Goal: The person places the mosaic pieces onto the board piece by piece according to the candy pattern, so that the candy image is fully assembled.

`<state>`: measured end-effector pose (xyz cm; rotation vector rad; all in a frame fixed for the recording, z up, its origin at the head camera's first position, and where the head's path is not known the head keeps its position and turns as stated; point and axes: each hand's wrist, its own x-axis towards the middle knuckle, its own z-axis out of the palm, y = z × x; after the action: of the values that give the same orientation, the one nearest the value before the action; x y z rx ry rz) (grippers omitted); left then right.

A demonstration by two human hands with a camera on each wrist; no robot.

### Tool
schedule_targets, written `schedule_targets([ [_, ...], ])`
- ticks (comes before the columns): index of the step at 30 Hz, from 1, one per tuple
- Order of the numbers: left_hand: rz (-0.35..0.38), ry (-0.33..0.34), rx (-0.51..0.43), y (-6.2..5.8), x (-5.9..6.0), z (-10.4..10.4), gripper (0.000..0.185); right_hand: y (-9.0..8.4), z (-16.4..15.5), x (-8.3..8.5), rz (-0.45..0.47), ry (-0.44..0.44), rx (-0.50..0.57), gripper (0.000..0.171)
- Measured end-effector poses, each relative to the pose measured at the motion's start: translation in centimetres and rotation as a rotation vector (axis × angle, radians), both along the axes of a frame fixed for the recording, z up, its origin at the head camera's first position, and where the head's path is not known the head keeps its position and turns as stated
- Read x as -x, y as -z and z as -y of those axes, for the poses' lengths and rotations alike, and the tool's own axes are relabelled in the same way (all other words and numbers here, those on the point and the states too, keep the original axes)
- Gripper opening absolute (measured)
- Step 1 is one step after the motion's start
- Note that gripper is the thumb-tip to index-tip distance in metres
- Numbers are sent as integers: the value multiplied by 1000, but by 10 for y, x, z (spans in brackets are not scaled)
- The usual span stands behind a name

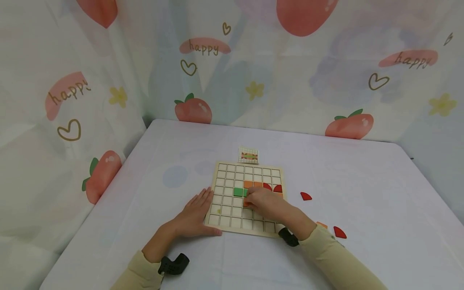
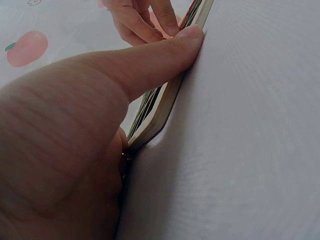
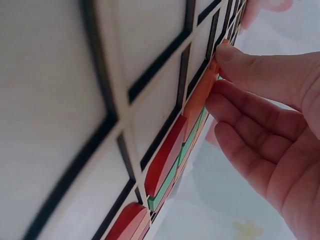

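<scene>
A square wooden grid board [image 1: 235, 230] lies on the table. My left hand [image 1: 192, 215] rests at its near left corner, fingers stretched along the left side and thumb [image 2: 165, 60] against the near edge. Over the middle of the grid, my right hand [image 1: 268, 203] pinches an orange tile [image 3: 218, 61] between thumb and fingers, low at the cells. Orange tiles [image 1: 248, 184], a green tile [image 1: 238, 192] and red quarter-round pieces [image 1: 277, 188] sit in cells around it. The right hand hides some of the cells.
A small pattern card [image 1: 249, 156] stands at the board's far edge. To the right lie two loose red quarter-round pieces, one farther off [image 1: 306, 196] and one nearer [image 1: 340, 232]. An orange piece [image 1: 322, 224] shows partly behind the right forearm. Printed cloth walls enclose the table.
</scene>
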<state>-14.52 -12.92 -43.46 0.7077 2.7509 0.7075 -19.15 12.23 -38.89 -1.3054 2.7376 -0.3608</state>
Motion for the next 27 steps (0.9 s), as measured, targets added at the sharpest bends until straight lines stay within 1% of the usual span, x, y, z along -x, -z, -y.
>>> schedule_targets([
  [4, 5, 3, -7, -1, -1, 0, 113, 0, 1, 0, 4, 9, -4, 7],
  [9, 5, 4, -29, -2, -2, 1, 112, -2, 3, 0, -3, -2, -3, 7],
  [13, 5, 3, -19, -2, -2, 0, 112, -3, 1, -1, 6, -9, 13, 6],
  [18, 5, 4, -16, -3, -2, 0, 112, -10, -7, 0, 13, 7, 63, 7],
  [21, 0, 2, -20, -3, -2, 0, 112, -13, -12, 2, 12, 21, 56, 6],
  [27, 5, 9, -29, -3, -2, 0, 112, -12, -23, 6, 2, 26, 56, 7],
])
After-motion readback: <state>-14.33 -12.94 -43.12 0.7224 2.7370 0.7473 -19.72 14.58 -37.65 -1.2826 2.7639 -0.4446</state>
